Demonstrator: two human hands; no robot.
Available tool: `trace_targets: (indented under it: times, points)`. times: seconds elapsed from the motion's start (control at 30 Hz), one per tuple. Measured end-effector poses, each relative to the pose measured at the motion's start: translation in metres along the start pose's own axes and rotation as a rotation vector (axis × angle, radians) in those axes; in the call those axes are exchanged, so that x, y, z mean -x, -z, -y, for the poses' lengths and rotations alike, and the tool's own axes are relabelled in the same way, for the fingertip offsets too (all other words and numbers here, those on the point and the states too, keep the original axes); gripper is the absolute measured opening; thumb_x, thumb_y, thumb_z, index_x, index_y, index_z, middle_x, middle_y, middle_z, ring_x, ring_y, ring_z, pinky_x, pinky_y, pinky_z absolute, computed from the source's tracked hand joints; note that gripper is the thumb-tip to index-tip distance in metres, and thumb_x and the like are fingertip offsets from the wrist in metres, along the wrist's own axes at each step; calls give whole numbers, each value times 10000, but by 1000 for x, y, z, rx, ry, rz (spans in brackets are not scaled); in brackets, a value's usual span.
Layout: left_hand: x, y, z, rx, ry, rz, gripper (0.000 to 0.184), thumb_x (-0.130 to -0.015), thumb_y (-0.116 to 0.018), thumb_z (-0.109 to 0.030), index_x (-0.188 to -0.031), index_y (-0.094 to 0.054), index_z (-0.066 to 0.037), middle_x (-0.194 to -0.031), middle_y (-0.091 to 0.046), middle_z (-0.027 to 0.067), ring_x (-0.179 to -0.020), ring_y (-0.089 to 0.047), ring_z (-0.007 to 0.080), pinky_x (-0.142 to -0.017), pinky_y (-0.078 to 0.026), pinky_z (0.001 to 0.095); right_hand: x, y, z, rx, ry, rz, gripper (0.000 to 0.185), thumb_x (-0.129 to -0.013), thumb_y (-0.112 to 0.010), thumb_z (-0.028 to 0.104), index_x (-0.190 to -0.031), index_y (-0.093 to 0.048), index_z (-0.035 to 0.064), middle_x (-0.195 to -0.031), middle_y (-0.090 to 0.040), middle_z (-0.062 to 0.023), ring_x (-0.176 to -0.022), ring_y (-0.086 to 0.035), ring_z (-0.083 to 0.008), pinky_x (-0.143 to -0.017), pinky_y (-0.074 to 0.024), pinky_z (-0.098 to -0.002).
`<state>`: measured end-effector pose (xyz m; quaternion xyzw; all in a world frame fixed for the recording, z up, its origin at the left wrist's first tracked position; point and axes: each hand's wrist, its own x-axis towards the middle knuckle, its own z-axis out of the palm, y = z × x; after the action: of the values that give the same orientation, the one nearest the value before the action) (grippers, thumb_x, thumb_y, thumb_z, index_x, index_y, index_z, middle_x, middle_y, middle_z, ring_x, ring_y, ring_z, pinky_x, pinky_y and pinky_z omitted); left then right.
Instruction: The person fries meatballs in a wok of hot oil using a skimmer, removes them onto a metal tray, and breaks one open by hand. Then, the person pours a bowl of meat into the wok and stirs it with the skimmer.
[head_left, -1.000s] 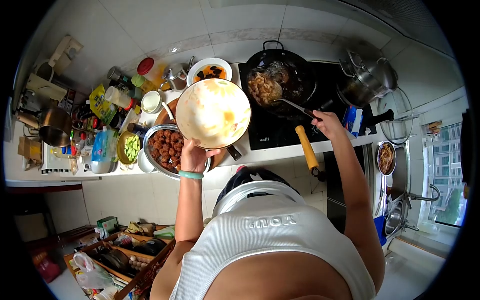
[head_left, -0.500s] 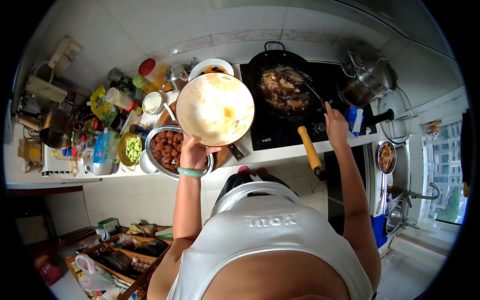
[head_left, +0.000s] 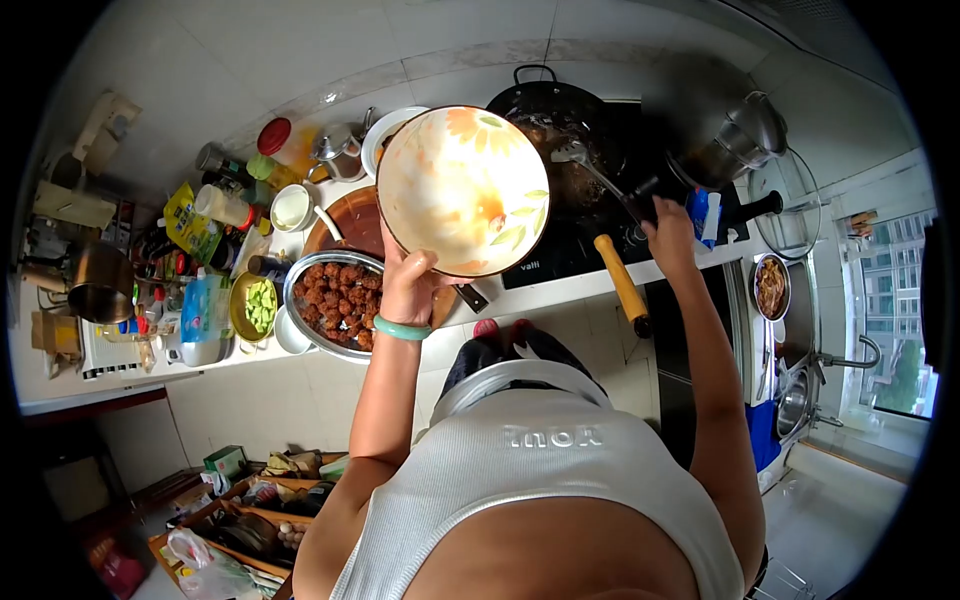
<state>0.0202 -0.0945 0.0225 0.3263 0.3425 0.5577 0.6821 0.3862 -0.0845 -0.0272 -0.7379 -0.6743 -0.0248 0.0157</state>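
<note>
My left hand (head_left: 410, 285), with a green bangle at the wrist, grips the near rim of a floral bowl (head_left: 463, 190). The bowl is tilted, its inside facing up, between the counter and the wok. My right hand (head_left: 671, 240) is wrapped round the dark handle of a slotted ladle (head_left: 600, 175), whose head is over the wok (head_left: 560, 105). Dark liquid and some brown food show in the wok, partly behind the bowl. A metal basin of browned meatballs (head_left: 338, 304) stands just left of my left hand. The wok's wooden handle (head_left: 622, 281) points toward me.
A steel pot (head_left: 735, 140) and a blue packet (head_left: 703, 215) are right of the wok. A glass lid (head_left: 785, 205) leans beyond them. On the left stand a bowl of green slices (head_left: 260, 306), bottles and a knife (head_left: 471, 296). A dish of meat (head_left: 771, 288) is near the sink.
My left hand has moved the bowl up and right, toward the wok. The ladle's head has come into view above the wok. The view has shifted slightly.
</note>
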Motion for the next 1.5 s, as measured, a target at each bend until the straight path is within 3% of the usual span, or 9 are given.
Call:
trace_targets:
  times: [0.07, 0.27, 0.53, 0.97, 1.07, 1.13, 1.23, 1.37, 1.5]
  points:
    - [-5, -1, 2, 32, 25, 56, 789, -672, -481, -66, -1356, -100, -164, -1237, -397, 179, -926, -586, 339, -559, -579, 399, -5, 46, 33, -475, 140, -324, 322, -735, -637, 89, -1050, -576, 65, -947, -556, -105, -893, -536, -252, -755, -448, -344]
    - [-10, -13, 4, 45, 101, 104, 785, -677, -485, -71, -1352, -98, -168, -1228, -400, 181, -944, -580, 338, -566, -576, 413, -29, 105, 127, -477, 829, 37, 191, -645, -682, 114, -813, -630, 40, -826, -563, -80, -851, -549, -250, -731, -442, -333]
    - [-6, -13, 12, 85, 119, 139, 685, -689, -467, -80, -1310, -180, -78, -1127, -456, 200, -818, -599, 358, -568, -571, 448, -49, 72, 157, -118, 813, 295, 35, -633, -619, 75, -645, -609, 44, -701, -582, -96, -783, -572, -280, -678, -450, -370]
    - [-5, 5, 20, 53, 188, -4, 674, -712, -493, -90, -1317, -198, -120, -1182, -427, 199, -933, -563, 384, -602, -564, 457, -62, 94, 108, -743, 690, 59, 144, -698, -584, 16, -839, -612, -1, -794, -606, -144, -765, -592, -301, -679, -455, -362]
    - [0, -25, 26, -21, 216, 26, 607, -712, -536, -136, -1258, -299, -16, -1193, -436, 193, -987, -528, 405, -664, -535, 522, -37, 111, 70, -740, 570, 59, 187, -694, -591, 17, -880, -610, 17, -857, -604, -134, -823, -582, -289, -724, -455, -365]
    - [3, -63, 37, -19, 249, 111, 491, -726, -532, -151, -1177, -428, 10, -1141, -502, 181, -971, -546, 369, -661, -543, 502, -13, 109, 30, -708, 607, -406, 256, -703, -599, 30, -959, -584, 34, -945, -567, -118, -883, -558, -279, -755, -453, -362]
    - [11, -130, 74, -2, 331, 230, 476, -725, -525, -135, -1173, -431, -1, -1133, -509, 161, -965, -556, 351, -680, -544, 510, 49, 126, -54, -870, 151, -530, 393, -740, -629, 112, -1102, -491, 45, -987, -489, -123, -892, -553, -260, -767, -465, -326]
    - [22, -239, 154, -41, 481, 296, 555, -678, -516, -59, -1207, -381, 41, -1132, -499, 151, -992, -528, 289, -787, -494, 439, 151, 113, -183, -914, -418, -155, 558, -771, -623, 315, -1165, -440, -36, -829, -590, -189, -742, -602, -292, -658, -466, -360]
    - [40, -377, 260, -162, 625, 545, 629, -694, -507, -80, -1282, -302, 2, -1190, -461, 170, -1015, -531, 297, -726, -526, 441, 236, 59, -302, -1611, -708, 88, 374, -816, -513, 158, -1150, -463, -2, -893, -613, -97, -585, -591, -137, -515, -467, -233]
